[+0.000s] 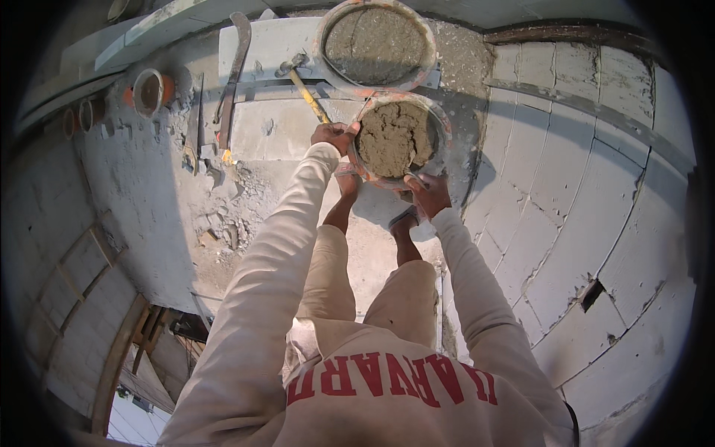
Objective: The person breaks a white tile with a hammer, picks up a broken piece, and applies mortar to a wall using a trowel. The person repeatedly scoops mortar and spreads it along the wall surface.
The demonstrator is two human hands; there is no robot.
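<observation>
A round bucket of wet grey mortar (395,139) stands in front of me, its rim smeared with mortar and orange in places. My left hand (335,136) is closed on the left side of its rim, thumb on top. On the near right side of the same rim, my right hand (430,195) is closed too. A small grey edge shows by its fingertips, too little to name. Just beyond, a larger mortar-filled tub (376,46) touches or nearly touches the bucket. A hammer with a yellow handle (311,98) lies left of the bucket.
A machete-like blade (237,71) and a handsaw (196,123) lie to the left. Broken rubble (227,223) is scattered below them. Several buckets, one orange (152,92), stand at far left. A block wall (570,194) rises on the right.
</observation>
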